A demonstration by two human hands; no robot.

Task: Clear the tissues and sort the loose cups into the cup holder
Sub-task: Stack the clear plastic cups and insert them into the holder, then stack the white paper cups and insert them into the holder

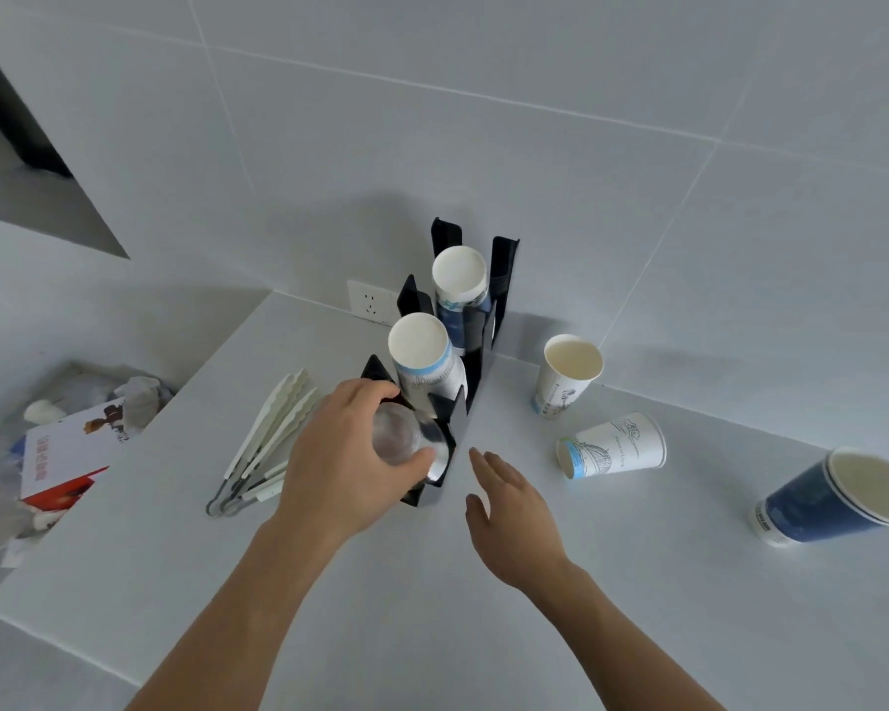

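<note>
1. Your left hand (352,454) curls around a clear cup (399,441), holding it over the nearest slot of the black cup holder (476,320).
2. Your right hand (509,510) hovers flat, fingers spread, empty, above the bench (329,608).
3. Loose paper cups (612,446) sit at 3 o'clock from the holder.
4. Tissues (142,395) lie in a bin at 9 o'clock.

Two bare forearms come up from the bottom edge, without any sleeve, watch, ring or glove visible on them, each one ending in a bare left hand (347,454) and a bare right hand (509,510) with short plain nails and slim fingers.
</note>
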